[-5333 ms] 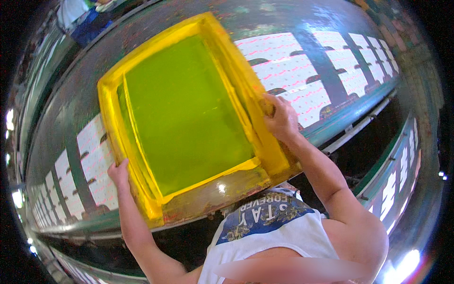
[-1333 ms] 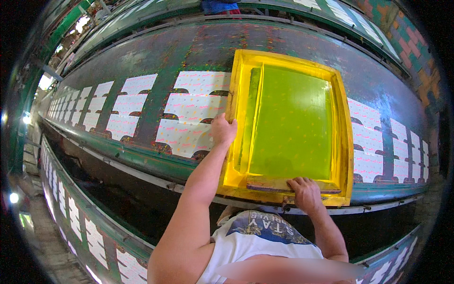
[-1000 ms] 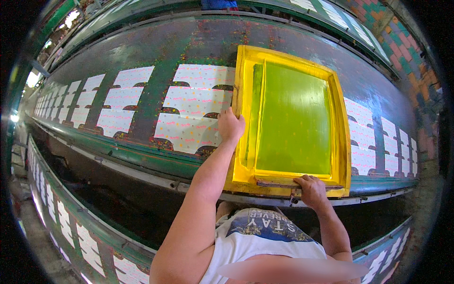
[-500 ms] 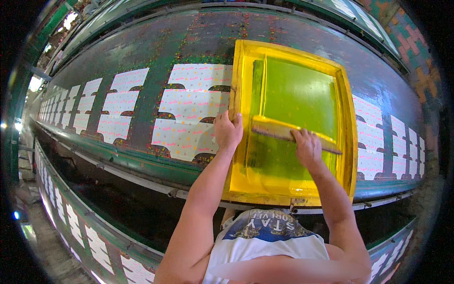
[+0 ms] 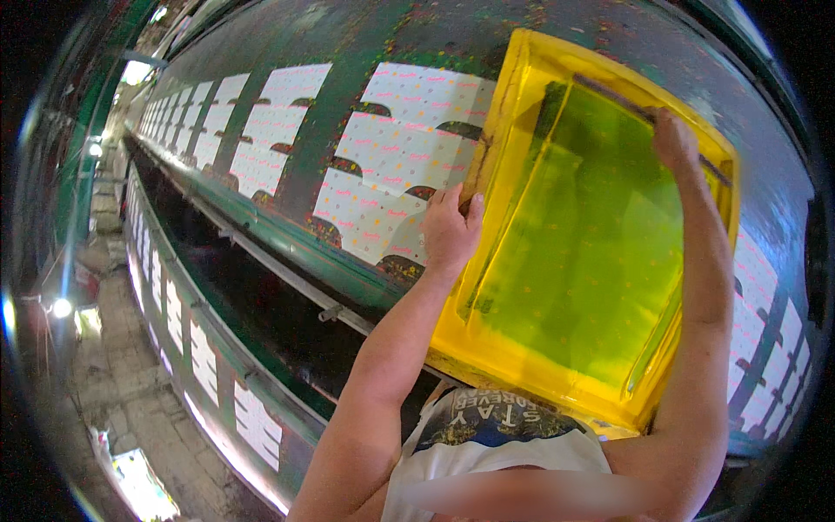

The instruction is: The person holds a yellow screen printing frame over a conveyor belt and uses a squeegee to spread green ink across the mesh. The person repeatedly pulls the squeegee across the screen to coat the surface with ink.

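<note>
A yellow screen printing frame (image 5: 497, 130) with green mesh (image 5: 600, 252) lies over the long table in front of me. My left hand (image 5: 450, 230) is closed on the frame's left side rail, thumb toward the mesh. At the frame's far end, my right hand (image 5: 677, 141) grips a squeegee (image 5: 613, 94), a long narrow blade lying crosswise along the far inner edge. Yellow ink coats the rails and streaks the mesh. Pale shapes show dimly through the mesh. Left of the frame lie white cut fabric pieces (image 5: 396, 143) printed with small pink and orange motifs.
More printed white pieces (image 5: 270, 130) run in rows down the dark table (image 5: 300, 178) to the left, and others (image 5: 755, 296) lie to the right. A metal rail (image 5: 287, 283) edges the near side. Behind me stands another table with white pieces (image 5: 204, 361), beside a paved aisle (image 5: 130, 348).
My right hand has pushed the squeegee from the middle of the mesh to its far end. The left hand stays on the frame's left rail. My view has turned and shifted left.
</note>
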A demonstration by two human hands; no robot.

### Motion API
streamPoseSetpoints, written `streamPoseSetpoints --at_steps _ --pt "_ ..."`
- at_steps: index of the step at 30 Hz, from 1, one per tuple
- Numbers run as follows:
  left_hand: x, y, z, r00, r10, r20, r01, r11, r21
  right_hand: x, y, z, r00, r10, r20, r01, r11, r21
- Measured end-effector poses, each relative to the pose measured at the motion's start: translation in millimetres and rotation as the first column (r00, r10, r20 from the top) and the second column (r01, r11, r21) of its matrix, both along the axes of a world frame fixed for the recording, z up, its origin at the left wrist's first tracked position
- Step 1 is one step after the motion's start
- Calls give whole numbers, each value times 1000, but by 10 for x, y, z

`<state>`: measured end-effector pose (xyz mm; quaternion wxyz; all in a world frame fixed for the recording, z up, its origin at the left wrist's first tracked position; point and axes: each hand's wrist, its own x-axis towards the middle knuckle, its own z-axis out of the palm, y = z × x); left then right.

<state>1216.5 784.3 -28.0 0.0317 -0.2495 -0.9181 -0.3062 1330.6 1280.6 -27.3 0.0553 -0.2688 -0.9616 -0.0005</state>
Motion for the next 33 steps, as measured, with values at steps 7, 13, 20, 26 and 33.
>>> streamPoseSetpoints --at_steps 7,13,20,26,33 --pt "14 14 -2 1000 18 17 -17 1000 -16 -35 394 2 995 33 -94 -32 999 14" --pt "0 25 -8 1000 8 -10 -9 1000 -13 22 180 327 997 13 77 -11 1000 -24" --pt "-3 19 9 1000 5 -17 -6 1000 -23 644 -682 394 994 72 86 -64 993 -98" --pt "-3 9 41 1000 -14 -14 14 1000 18 1375 -1797 443 967 120 223 -92 987 -132" --pt "-1 -23 31 998 -55 -30 54 998 -44 2197 -3321 580 982 121 146 -87 972 -217"
